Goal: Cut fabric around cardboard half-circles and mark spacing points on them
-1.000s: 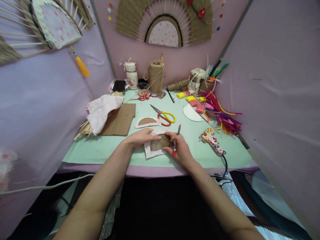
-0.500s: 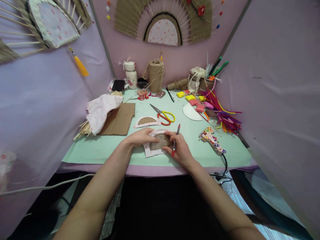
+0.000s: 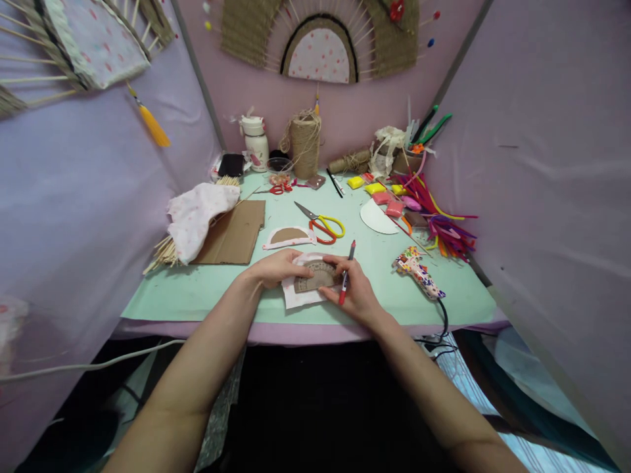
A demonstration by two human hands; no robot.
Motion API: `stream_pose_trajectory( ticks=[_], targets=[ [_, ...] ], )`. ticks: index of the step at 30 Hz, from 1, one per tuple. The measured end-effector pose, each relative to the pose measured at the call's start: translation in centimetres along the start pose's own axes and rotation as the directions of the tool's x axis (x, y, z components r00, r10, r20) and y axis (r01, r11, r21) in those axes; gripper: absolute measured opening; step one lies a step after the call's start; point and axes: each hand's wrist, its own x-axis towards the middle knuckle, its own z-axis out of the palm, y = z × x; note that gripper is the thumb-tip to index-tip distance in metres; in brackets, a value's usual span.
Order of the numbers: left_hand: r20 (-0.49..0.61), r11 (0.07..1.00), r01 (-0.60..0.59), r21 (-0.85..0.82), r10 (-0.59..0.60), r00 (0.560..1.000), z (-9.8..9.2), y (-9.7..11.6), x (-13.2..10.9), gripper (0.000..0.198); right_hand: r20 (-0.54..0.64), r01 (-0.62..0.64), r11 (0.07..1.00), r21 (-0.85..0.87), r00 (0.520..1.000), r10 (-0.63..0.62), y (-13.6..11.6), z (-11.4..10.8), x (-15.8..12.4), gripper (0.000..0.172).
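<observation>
A clear protractor (image 3: 315,278) lies over a brown half-round piece on white cloth (image 3: 294,301) near the table's front edge. My left hand (image 3: 280,268) grips the left side of this stack, its thumb pressing on the protractor. At the right side, the fingertips of my right hand (image 3: 355,289) touch the protractor's edge, while a red marker (image 3: 343,289) is tucked between the fingers, standing slanted with its upper end pointing away. Just beyond the hands lies a cardboard half-round (image 3: 290,235) bordered with white dotted cloth. Scissors (image 3: 323,228) with red and yellow handles rest half open behind it.
On the left, dotted cloth (image 3: 200,213) covers sticks beside a cardboard sheet (image 3: 234,236). A glue gun (image 3: 419,272) lies at right with its cord over the edge. Pipe cleaners (image 3: 446,230), a white half-disc (image 3: 377,217), a twine spool (image 3: 305,146) and a bottle (image 3: 255,144) stand farther back.
The view has shifted slightly, so everything sits a little higher in the picture. Both hands keep their hold, and the protractor shows a bit more clearly between them.
</observation>
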Motion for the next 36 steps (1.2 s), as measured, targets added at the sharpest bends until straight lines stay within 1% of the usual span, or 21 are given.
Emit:
stream_pose_trajectory(
  ticks=[6, 13, 17, 19, 23, 26, 28, 30, 33, 36],
  targets=[
    [0.026, 0.999, 0.001, -0.052, 0.0, 1.0, -0.21, -0.18, 0.07, 0.041, -0.001, 0.002, 1.0, 0.006, 1.0, -0.002, 0.07, 0.08, -0.05, 0.04],
    [0.047, 0.998, 0.009, -0.067, -0.006, 0.999, -0.38, -0.19, -0.01, 0.041, -0.008, -0.001, 1.0, 0.007, 1.0, 0.001, 0.03, 0.14, -0.02, 0.04],
    [0.068, 0.998, -0.019, -0.064, 0.024, 0.997, -0.4, -0.39, 0.05, 0.042, -0.021, 0.04, 0.999, 0.002, 0.999, -0.04, -0.11, 0.08, 0.02, 0.04],
    [0.08, 0.998, -0.056, -0.029, 0.058, 0.995, -0.39, -0.33, -0.01, 0.04, -0.031, 0.066, 0.998, -0.023, 0.997, -0.067, -0.2, 0.05, 0.03, 0.04],
    [0.076, 0.98, -0.157, 0.125, 0.148, 0.986, -0.48, 0.09, -0.21, 0.035, -0.035, 0.135, 0.985, -0.104, 0.99, -0.139, -0.21, 0.05, 0.09, 0.038],
    [0.087, 0.964, -0.187, 0.189, 0.173, 0.981, -0.65, 0.22, -0.24, 0.034, -0.034, 0.181, 0.976, -0.122, 0.982, -0.187, -0.01, 0.09, 0.1, 0.038],
    [0.089, 0.966, -0.181, 0.183, 0.167, 0.982, -0.7, 0.13, -0.19, 0.034, -0.032, 0.176, 0.977, -0.118, 0.983, -0.181, 0.11, 0.12, 0.06, 0.038],
    [0.073, 0.975, -0.151, 0.161, 0.141, 0.987, -0.68, -0.01, -0.15, 0.036, -0.032, 0.146, 0.984, -0.106, 0.988, -0.15, 0.12, 0.15, 0.0, 0.038],
    [0.059, 0.99, -0.095, 0.101, 0.089, 0.994, -0.56, -0.2, -0.11, 0.039, -0.039, 0.112, 0.99, -0.084, 0.992, -0.116, -0.03, 0.15, -0.05, 0.039],
    [0.074, 0.997, -0.075, 0.032, 0.072, 0.995, -0.47, -0.29, -0.06, 0.04, -0.042, 0.113, 0.991, -0.069, 0.992, -0.116, -0.19, 0.13, -0.02, 0.04]
  ],
)
